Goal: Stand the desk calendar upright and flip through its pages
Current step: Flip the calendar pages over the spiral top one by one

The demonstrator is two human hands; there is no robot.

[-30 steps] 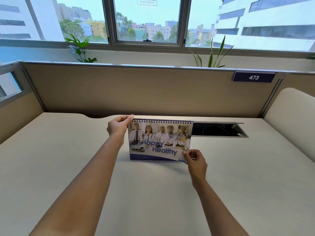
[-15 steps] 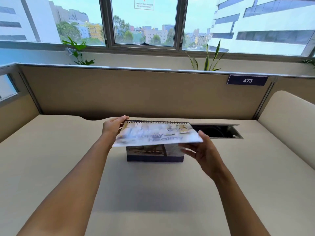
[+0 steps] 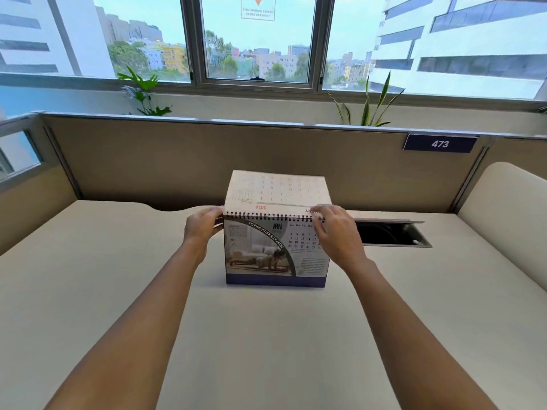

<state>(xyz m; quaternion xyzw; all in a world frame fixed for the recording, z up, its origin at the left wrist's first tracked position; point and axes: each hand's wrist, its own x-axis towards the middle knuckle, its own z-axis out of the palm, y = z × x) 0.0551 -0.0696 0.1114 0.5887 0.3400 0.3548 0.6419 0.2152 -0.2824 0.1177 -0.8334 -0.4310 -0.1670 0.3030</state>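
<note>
The desk calendar [image 3: 266, 255] stands upright on the beige desk [image 3: 266, 335], its front page showing JAN with a photo and a date grid. Its cover page [image 3: 278, 187] is swung up above the black spiral binding, its printed back facing me upside down. My left hand [image 3: 201, 229] grips the calendar's top left corner at the binding. My right hand [image 3: 334, 229] rests on the top right corner by the spiral, fingers curled over the raised page's lower edge.
An open cable hatch [image 3: 390, 233] lies in the desk just right of the calendar. A tan partition [image 3: 177, 161] with a "473" plate [image 3: 440, 143] runs behind. A rounded side panel [image 3: 509, 208] stands at right. Potted plants sit on the window ledge.
The cover page, first flat against the front, has been lifted by my right hand and swung up over the spiral, revealing the January page. My left hand stayed at the top left corner.
</note>
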